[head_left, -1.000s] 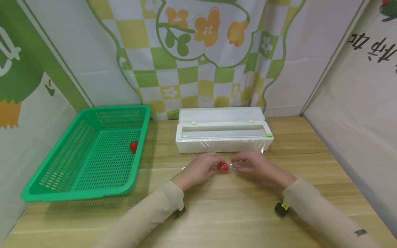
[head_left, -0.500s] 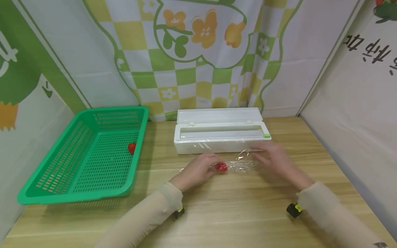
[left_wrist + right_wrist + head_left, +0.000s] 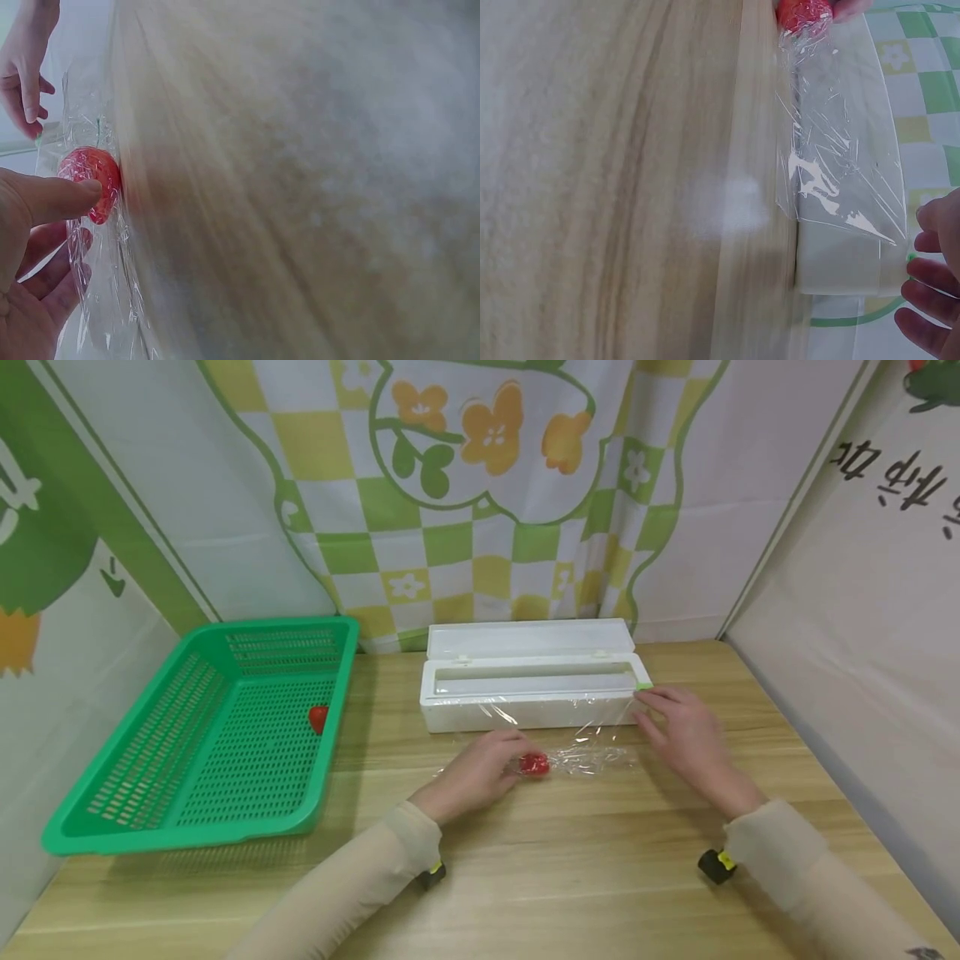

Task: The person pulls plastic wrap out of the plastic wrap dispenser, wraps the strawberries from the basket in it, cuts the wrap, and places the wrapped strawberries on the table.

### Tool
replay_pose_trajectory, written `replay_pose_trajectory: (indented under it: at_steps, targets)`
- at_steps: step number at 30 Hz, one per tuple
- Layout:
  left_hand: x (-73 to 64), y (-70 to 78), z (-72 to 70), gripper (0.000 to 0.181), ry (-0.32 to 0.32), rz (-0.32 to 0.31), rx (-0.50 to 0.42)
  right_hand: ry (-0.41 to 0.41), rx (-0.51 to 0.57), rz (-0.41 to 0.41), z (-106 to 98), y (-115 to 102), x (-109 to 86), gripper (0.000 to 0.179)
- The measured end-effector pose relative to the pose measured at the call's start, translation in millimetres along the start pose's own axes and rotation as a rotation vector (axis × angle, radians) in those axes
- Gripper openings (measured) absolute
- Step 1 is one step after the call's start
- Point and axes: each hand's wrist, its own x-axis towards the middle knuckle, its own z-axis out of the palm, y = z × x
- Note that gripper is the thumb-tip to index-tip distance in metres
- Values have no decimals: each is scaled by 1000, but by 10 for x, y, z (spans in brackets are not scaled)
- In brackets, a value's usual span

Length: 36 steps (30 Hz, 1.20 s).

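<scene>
Cling film wraps a small red strawberry-like fruit (image 3: 86,163) with a thin green stem. My left hand (image 3: 480,772) pinches this fruit low over the table, thumb (image 3: 71,196) on its front and fingers behind the film. From the fruit the crumpled cling film (image 3: 829,142) runs back to the white wrap dispenser (image 3: 525,714), whose lid stands raised. My right hand (image 3: 686,731) is at the dispenser's right end, fingertips right at the green cutter slider (image 3: 642,686). In the right wrist view its fingers are loosely bent, beside the box's edge.
A green perforated basket (image 3: 247,835) stands on the left of the wooden table (image 3: 570,877), with another red fruit (image 3: 318,719) inside. A checked curtain (image 3: 450,543) hangs close behind the dispenser, and printed cloth walls flank the table.
My right hand has let go of the film beside the fruit and moved right and back to the dispenser's right end. The left hand keeps its hold on the fruit.
</scene>
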Motion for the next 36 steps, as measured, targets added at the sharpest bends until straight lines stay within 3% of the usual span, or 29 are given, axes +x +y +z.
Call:
replay_pose_trajectory:
  at_steps: [12, 20, 25, 32, 36]
  targets:
    - [26, 31, -56, 45, 6, 49, -1, -63, -37, 5, -4, 7, 1, 27]
    - [175, 112, -154, 34, -24, 59, -11, -97, -40, 14, -16, 6, 5, 27]
    - [376, 195, -238, 33, -13, 89, -11, -109, -29, -3, -5, 5, 17, 28]
    - [795, 347, -302, 30, 50, 130, 61, -50, -10, -42, 11, 47, 32, 25]
    - [1020, 425, -315, 29, 65, 121, 90, -37, -5, -42, 2, 48, 40, 22]
